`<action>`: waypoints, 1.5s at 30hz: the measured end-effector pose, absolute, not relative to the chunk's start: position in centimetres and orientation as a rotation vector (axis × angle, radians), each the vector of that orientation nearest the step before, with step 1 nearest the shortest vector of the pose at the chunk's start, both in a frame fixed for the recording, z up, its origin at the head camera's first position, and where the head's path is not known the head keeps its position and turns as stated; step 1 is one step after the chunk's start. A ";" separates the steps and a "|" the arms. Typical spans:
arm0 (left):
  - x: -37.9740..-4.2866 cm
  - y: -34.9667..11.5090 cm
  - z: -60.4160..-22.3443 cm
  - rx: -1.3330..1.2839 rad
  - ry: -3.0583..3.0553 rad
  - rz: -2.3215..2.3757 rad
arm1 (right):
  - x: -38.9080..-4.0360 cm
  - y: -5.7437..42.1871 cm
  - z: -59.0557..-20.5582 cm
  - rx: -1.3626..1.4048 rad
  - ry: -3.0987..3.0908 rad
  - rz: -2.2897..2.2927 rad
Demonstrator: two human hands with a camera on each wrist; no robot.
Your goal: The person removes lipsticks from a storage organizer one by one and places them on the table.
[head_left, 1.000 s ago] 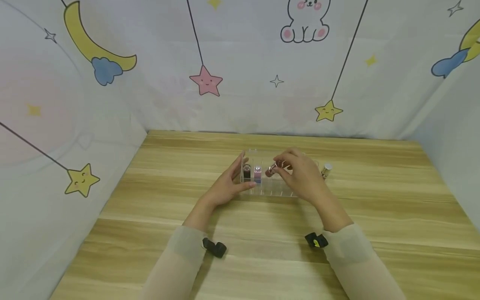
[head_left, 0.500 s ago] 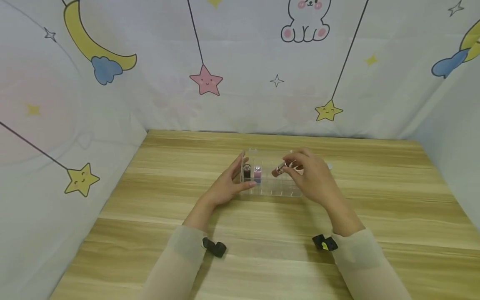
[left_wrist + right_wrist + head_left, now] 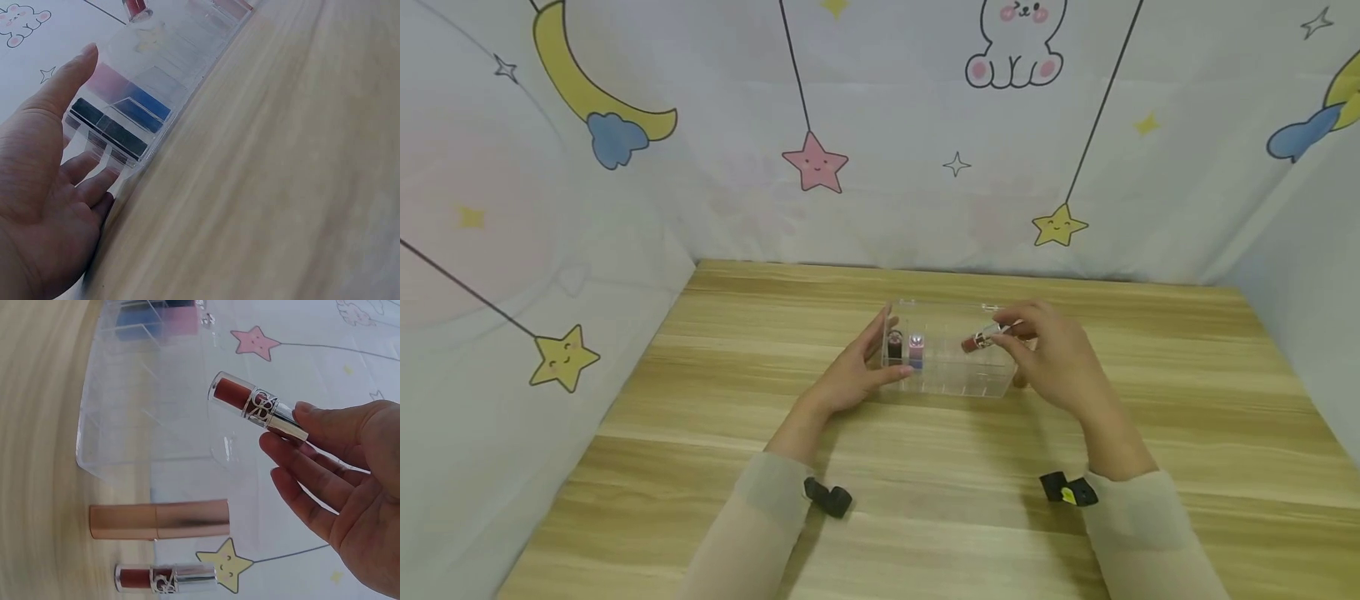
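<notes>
Both our hands are occupied: the right hand (image 3: 1060, 358) pinches a lipstick (image 3: 253, 403) by its silver end, the clear end slanting down and leftward above the right side of the box (image 3: 951, 379), whose left end our left hand (image 3: 846, 377) grips.

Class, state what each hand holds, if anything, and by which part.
The right hand pinches the red-and-silver tube by its silver end; the left hand holds the clear box at its left end.
</notes>
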State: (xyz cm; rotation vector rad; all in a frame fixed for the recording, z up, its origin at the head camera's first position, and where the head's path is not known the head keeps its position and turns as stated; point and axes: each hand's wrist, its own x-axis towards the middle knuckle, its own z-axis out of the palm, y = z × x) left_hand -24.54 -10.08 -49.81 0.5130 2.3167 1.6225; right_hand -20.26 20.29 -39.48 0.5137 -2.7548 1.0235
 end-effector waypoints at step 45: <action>-24.4 -10.0 -49.8 0.499 2.353 1.596 | -19.5 25.5 -37.2 0.424 -2.684 0.959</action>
